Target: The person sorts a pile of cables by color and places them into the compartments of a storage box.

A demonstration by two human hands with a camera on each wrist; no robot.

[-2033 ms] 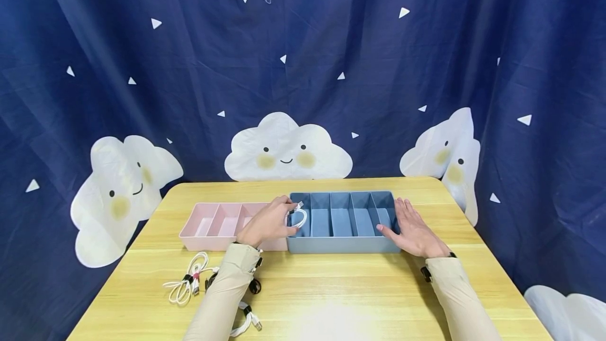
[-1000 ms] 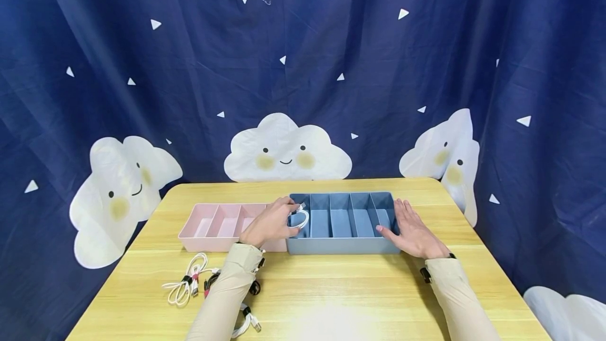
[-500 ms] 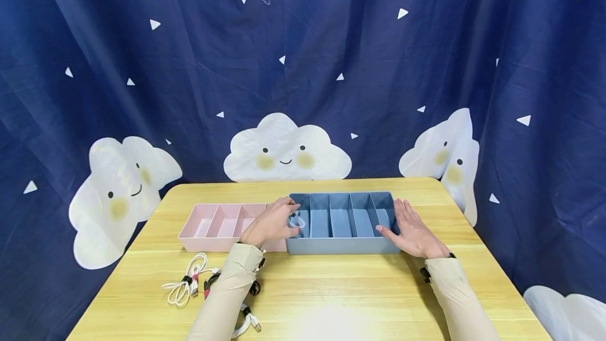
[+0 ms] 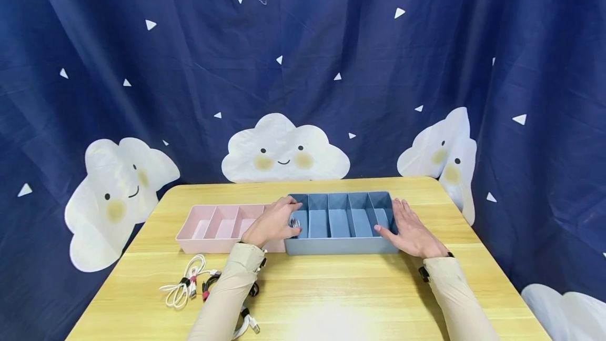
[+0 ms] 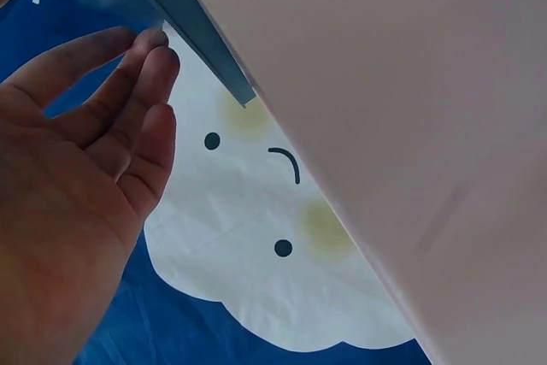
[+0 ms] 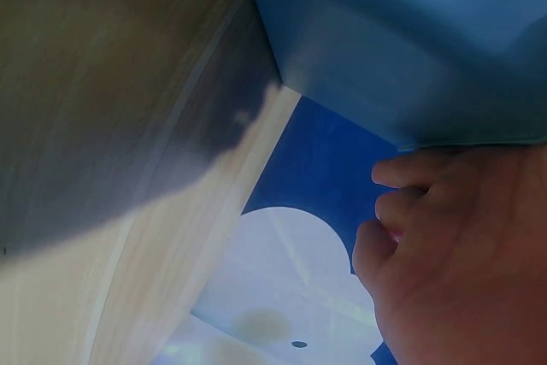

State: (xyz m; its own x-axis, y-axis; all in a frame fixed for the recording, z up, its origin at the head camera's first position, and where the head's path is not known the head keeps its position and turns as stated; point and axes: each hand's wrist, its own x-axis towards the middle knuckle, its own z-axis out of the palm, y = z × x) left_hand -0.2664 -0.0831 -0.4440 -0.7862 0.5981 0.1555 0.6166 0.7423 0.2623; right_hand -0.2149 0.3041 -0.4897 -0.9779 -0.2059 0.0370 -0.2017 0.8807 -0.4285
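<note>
My left hand (image 4: 273,221) hovers over the left end of the blue divided box (image 4: 343,247). Its thumb and fingers are spread apart and hold nothing. Between them, low in the box's leftmost compartment, a coiled white cable (image 4: 294,223) partly shows. In the left wrist view the fingers (image 5: 154,83) are loosely bent beside the boxes' rims. At the box's right end rests my right hand (image 4: 413,229), fingers straight along the outer wall and thumb over the front rim. The right wrist view shows this hand (image 6: 461,237) against the blue wall.
A pink divided box (image 4: 208,246) adjoins the blue one on the left, partly behind my left hand. On the table's front left lie a bundled white cable (image 4: 177,294), a black cable (image 4: 210,282) and another white cable (image 4: 247,323), the last two partly under my left forearm.
The white cable has dropped from between my left thumb and fingers into the leftmost blue compartment. My left hand stays nearly in place, and the right hand has not moved along the box.
</note>
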